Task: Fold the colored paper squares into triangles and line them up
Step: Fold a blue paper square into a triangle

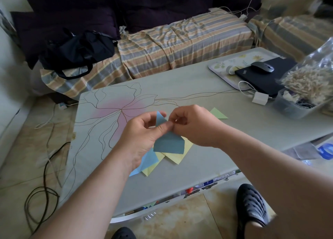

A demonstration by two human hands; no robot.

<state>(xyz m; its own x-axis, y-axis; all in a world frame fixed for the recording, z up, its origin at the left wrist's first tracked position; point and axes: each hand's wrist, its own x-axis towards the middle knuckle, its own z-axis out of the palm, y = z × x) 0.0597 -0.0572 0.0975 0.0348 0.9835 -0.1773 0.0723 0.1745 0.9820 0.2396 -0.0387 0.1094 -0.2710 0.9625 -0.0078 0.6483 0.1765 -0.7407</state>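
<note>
Above the middle of the table [207,166], we see a blue paper square [168,142] held up in the air between both hands, partly bent over on itself, with one pointed corner sticking up behind the fingers and its wider part hanging down toward us. The left hand [144,132] pinches it near the upper edge: the thumb lies flat on the front of the paper and the curled fingers sit behind it. The right hand [193,125] meets it at the same spot, thumb and forefinger pressed together on the paper's edge, the other fingers curled in loosely. The two thumbs are touching or just beside one another; we cannot tell which.

Directly beneath the held sheet, flat on the table, lie yellow paper squares [177,156] overlapping a light blue paper [144,164], partly hidden by the left wrist. Beyond the right hand, a green folded triangle [219,113] lies flat on the table, apart from that pile.

Farther right stand a flowered tray [221,76], a black laptop [264,80] with a mouse [262,67] on it, and a white charger [259,98]. A striped sofa [180,46] runs behind the table, with a black bag [75,51] on it.
</note>
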